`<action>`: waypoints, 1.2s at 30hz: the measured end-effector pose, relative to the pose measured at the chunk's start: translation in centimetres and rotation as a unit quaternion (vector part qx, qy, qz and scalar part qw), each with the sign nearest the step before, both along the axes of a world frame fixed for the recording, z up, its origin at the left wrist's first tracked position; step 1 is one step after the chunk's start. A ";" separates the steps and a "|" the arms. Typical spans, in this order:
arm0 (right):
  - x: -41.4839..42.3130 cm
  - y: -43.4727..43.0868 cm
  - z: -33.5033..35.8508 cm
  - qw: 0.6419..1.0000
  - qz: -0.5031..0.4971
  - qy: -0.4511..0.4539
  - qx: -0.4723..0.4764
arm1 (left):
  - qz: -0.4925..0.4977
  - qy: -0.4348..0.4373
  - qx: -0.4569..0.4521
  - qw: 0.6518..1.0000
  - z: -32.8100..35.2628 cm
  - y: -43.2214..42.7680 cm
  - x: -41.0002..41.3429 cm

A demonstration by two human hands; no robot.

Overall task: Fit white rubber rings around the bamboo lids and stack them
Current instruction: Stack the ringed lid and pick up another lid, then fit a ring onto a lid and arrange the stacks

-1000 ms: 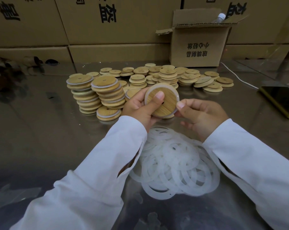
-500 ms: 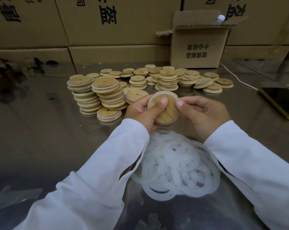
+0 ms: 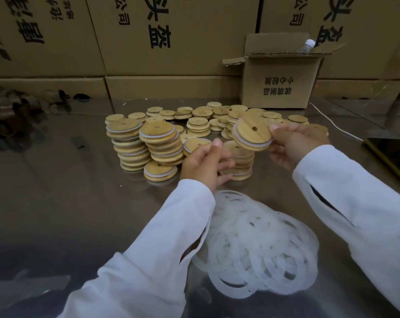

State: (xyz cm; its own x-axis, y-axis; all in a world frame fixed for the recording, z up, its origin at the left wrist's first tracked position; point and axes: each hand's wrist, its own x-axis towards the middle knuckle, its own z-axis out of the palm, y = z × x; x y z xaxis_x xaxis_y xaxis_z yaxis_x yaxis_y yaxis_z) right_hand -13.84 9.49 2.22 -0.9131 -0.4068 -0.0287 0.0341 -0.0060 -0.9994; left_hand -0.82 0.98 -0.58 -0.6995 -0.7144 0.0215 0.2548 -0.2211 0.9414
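My right hand (image 3: 293, 145) pinches a round bamboo lid (image 3: 251, 134) with a white rubber ring around its edge, holding it tilted in the air. Just below it stands a short stack of ringed lids (image 3: 238, 166). My left hand (image 3: 203, 164) hovers beside that stack with loosely curled fingers and holds nothing. Two taller stacks of ringed lids (image 3: 162, 145) stand to the left. Behind them lie several loose bamboo lids without rings (image 3: 199, 122). A heap of white rubber rings (image 3: 258, 246) lies on the table close to me, between my forearms.
The table (image 3: 56, 191) is shiny metal. A small open cardboard box (image 3: 279, 83) with a plastic bottle (image 3: 305, 45) stands at the back right. Large cartons (image 3: 166, 35) wall off the back. A phone (image 3: 394, 157) and a white cable (image 3: 332, 122) lie at the right edge.
Both hands held the lid with its underside toward me; now the left hand has let go and the right hand has carried the ringed lid up and to the right, top face up.
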 end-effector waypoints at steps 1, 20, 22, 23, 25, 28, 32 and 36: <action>-0.9 -0.8 0.0 1.000 -0.013 -0.021 0.019 | 0.020 0.006 0.005 1.000 0.0 -0.1 0.0; -7.4 -6.4 -0.2 0.990 -0.026 0.061 0.124 | 0.056 0.044 -0.006 0.997 -0.7 -0.7 -0.8; -8.3 -7.8 -0.1 0.986 -0.050 0.113 0.115 | 0.068 0.050 -0.024 0.996 -0.9 -0.7 -0.8; -8.7 -8.5 -0.2 0.982 -0.050 0.144 0.114 | 0.071 0.051 -0.031 0.996 -0.9 -0.7 -0.8; -9.3 -9.5 -0.3 0.972 -0.039 0.190 0.129 | 0.072 0.050 -0.040 0.995 -1.1 -0.7 -0.8; -10.3 -10.7 -0.6 0.957 -0.018 0.210 0.197 | 0.072 0.049 -0.041 0.995 -1.3 -0.8 -0.9; -11.0 -11.2 -1.2 0.949 0.029 0.207 0.237 | 0.071 0.053 -0.035 0.995 -1.4 -0.9 -1.0; -10.9 -10.6 -1.3 0.944 0.004 0.237 0.228 | 0.067 0.052 -0.036 0.996 -1.4 -1.0 -1.0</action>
State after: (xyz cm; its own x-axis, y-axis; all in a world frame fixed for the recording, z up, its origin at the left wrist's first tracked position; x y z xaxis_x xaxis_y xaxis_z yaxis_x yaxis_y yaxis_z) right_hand -24.71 -1.14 0.94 -0.8643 -0.4574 0.2092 -0.4201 0.4276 -0.8004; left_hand -1.80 -0.03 -2.02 -0.5889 -0.7953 0.1440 0.3752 -0.1113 0.9202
